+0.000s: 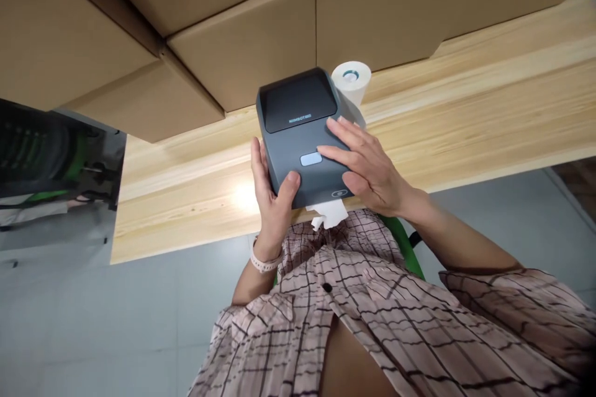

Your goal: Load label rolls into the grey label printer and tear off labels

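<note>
A dark grey label printer (298,136) with a glossy black window and a light blue button is tilted up in front of me over the table edge. My left hand (274,198) grips its left side, thumb on the front face and fingers behind. Across the printer's right part lies my right hand (365,164), fingers stretched out and apart, one fingertip at the edge of the button. A torn strip of white label paper (331,214) sticks out of the printer's lower edge. Behind the printer, a white paper roll (352,80) stands on the table, partly hidden.
Large cardboard boxes (261,43) line the back of the wooden table (186,180). Below me is a green chair (407,251), beside my checked clothing. On the left, a dark chair with green parts (41,149) stands past the table's end on the grey floor.
</note>
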The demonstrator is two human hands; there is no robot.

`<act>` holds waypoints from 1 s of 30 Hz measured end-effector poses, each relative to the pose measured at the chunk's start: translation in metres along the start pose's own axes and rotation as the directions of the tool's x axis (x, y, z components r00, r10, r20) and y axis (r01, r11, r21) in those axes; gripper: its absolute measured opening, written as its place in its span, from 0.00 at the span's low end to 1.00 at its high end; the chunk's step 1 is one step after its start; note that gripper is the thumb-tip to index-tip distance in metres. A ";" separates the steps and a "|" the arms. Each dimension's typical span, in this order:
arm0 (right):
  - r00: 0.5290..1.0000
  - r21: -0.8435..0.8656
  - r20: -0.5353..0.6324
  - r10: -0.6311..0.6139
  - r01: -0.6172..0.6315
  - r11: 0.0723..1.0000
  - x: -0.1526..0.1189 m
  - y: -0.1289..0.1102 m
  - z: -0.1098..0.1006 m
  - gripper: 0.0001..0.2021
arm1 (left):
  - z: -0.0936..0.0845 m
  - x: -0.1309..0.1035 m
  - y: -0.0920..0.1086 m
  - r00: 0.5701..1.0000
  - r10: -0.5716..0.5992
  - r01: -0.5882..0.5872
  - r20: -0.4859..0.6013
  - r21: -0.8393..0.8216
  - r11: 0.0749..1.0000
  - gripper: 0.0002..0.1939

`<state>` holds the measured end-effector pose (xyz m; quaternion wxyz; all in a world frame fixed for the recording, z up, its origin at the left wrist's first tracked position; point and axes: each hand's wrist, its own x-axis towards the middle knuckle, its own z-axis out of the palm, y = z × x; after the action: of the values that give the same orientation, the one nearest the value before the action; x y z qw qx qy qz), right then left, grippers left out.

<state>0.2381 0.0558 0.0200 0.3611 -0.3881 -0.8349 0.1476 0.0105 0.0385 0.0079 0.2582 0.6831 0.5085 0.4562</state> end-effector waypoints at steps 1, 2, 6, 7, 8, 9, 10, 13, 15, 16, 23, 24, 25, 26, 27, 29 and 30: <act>1.000 0.001 0.000 0.012 -0.012 1.000 -0.001 0.000 0.002 0.29 | 0.001 -0.002 0.000 1.000 0.008 -0.008 -0.006 0.006 1.000 0.40; 1.000 0.002 -0.001 0.021 -0.021 1.000 -0.002 -0.001 0.003 0.29 | 0.002 -0.006 0.000 0.999 0.021 -0.020 -0.029 0.020 1.000 0.39; 0.999 0.027 -0.031 0.011 -0.010 1.000 -0.002 -0.001 0.006 0.27 | 0.012 -0.043 -0.007 0.920 0.301 -0.236 -0.251 0.260 0.936 0.39; 0.999 0.037 -0.048 -0.001 0.003 0.999 -0.002 0.000 0.008 0.26 | 0.015 -0.054 -0.009 0.866 0.422 -0.320 -0.267 0.353 0.879 0.41; 0.997 0.048 -0.070 -0.017 0.021 0.999 -0.001 0.001 0.009 0.26 | 0.017 -0.064 -0.012 0.827 0.509 -0.375 -0.240 0.441 0.815 0.43; 0.995 0.057 -0.094 -0.034 0.039 0.998 -0.001 0.002 0.011 0.25 | 0.020 -0.072 -0.014 0.803 0.562 -0.402 -0.198 0.515 0.757 0.44; 0.991 0.064 -0.120 -0.051 0.058 0.996 -0.001 0.004 0.012 0.25 | 0.022 -0.077 -0.016 0.794 0.590 -0.418 -0.150 0.569 0.708 0.44; 0.986 0.063 -0.158 -0.058 0.069 0.996 -0.001 0.005 0.017 0.24 | 0.026 -0.074 -0.015 0.794 0.595 -0.410 -0.122 0.615 0.673 0.30; 0.989 0.048 -0.144 -0.040 0.048 0.998 -0.002 0.004 0.017 0.24 | 0.027 -0.064 -0.011 0.780 0.601 -0.410 -0.172 0.585 0.700 0.20; 0.990 0.037 -0.137 -0.035 0.040 0.998 -0.002 0.003 0.016 0.24 | 0.027 -0.060 -0.009 0.774 0.603 -0.414 -0.193 0.566 0.713 0.17; 0.987 -0.186 -0.091 -0.136 0.118 0.975 0.006 -0.006 -0.005 0.22 | 0.018 -0.060 -0.002 0.793 0.587 -0.441 -0.163 0.513 0.737 0.08; 0.986 -0.214 -0.067 -0.150 0.132 0.968 0.009 -0.008 -0.009 0.23 | 0.015 -0.061 -0.003 0.793 0.589 -0.452 -0.155 0.499 0.740 0.07; 0.988 -0.233 -0.035 -0.149 0.136 0.963 0.013 -0.011 -0.013 0.23 | 0.011 -0.062 -0.004 0.790 0.591 -0.459 -0.164 0.480 0.747 0.09; 0.991 -0.246 0.008 -0.131 0.129 0.961 0.017 -0.013 -0.016 0.23 | 0.007 -0.060 -0.004 0.779 0.595 -0.463 -0.196 0.459 0.758 0.13; 0.993 -0.253 0.057 -0.104 0.115 0.961 0.021 -0.015 -0.019 0.22 | 0.003 -0.057 -0.003 0.764 0.596 -0.462 -0.246 0.435 0.772 0.16; 0.988 -0.245 0.140 -0.065 0.098 0.965 0.026 -0.016 -0.024 0.21 | -0.006 -0.043 0.002 0.721 0.575 -0.447 -0.387 0.376 0.812 0.18; 0.984 -0.226 0.165 -0.069 0.105 0.968 0.028 -0.016 -0.027 0.21 | -0.011 -0.032 0.005 0.704 0.548 -0.433 -0.452 0.339 0.835 0.18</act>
<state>0.2365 0.0652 0.0605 0.2529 -0.3781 -0.8884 0.0621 0.0014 0.0057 0.0055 -0.0970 0.6631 0.4024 0.6237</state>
